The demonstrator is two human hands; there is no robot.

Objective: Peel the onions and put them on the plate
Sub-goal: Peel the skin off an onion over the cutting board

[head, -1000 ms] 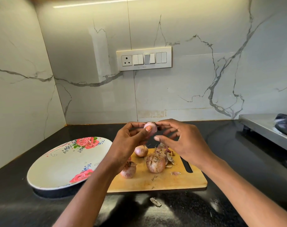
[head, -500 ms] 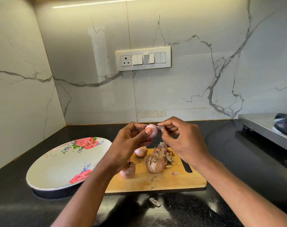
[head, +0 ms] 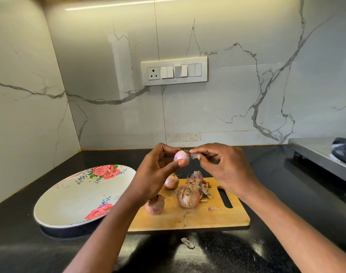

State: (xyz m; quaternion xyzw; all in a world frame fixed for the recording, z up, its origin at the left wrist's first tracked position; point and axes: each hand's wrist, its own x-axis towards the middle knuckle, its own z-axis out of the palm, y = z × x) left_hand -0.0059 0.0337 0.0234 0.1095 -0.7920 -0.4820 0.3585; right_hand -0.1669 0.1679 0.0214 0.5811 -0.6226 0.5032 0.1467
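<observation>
Onions are lying on the cutting board (head: 187,219): a small one (head: 171,181) at the back, a second (head: 155,205) at the near left and a larger one (head: 188,196) beside a heap of skins (head: 200,181). Nothing is sitting in the floral plate (head: 75,196) on the counter (head: 286,194) to the left. Above the board, the left hand (head: 154,170) is pinching a peeled onion (head: 181,156), while the right hand (head: 225,166), its grip pressed together, is pulling a strip of skin (head: 194,156) that has come further off than half a second ago.
</observation>
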